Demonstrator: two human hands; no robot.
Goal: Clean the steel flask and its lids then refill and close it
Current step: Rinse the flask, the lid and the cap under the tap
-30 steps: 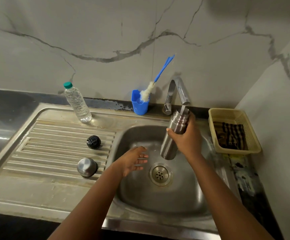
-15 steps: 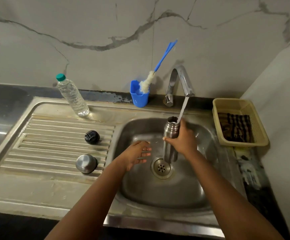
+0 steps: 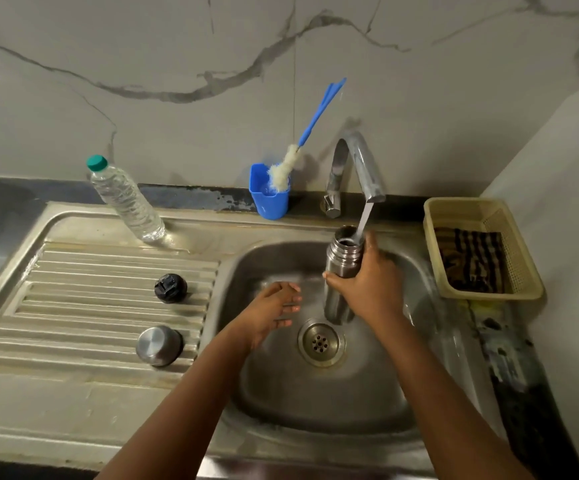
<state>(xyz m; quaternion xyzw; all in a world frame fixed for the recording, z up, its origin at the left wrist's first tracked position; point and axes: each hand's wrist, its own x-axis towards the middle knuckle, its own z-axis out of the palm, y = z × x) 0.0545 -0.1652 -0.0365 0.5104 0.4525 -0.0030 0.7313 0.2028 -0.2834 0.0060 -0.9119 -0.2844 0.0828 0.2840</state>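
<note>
The steel flask (image 3: 341, 271) stands upright and open-mouthed over the sink (image 3: 315, 410), just above the drain (image 3: 321, 342), with the right hand (image 3: 367, 289) wrapped around its middle. A moment ago its mouth was pressed up close under the tap (image 3: 360, 164); it now sits lower, and a thin stream of water (image 3: 364, 220) falls visibly through the gap into the opening. The left hand (image 3: 270, 313) hovers beside the flask with fingers loose, holding nothing, much where it was before. This looks like a rinse or fill under way, so the cleaning stage seems in progress. Both lids wait on the ribbed draining board (image 3: 90, 306) to the left: a black inner lid (image 3: 170, 287) and, nearer the viewer, a steel cap (image 3: 159, 345). Behind the sink a bottle brush (image 3: 291, 161) stands in a blue cup (image 3: 269, 195), unused at present.
</note>
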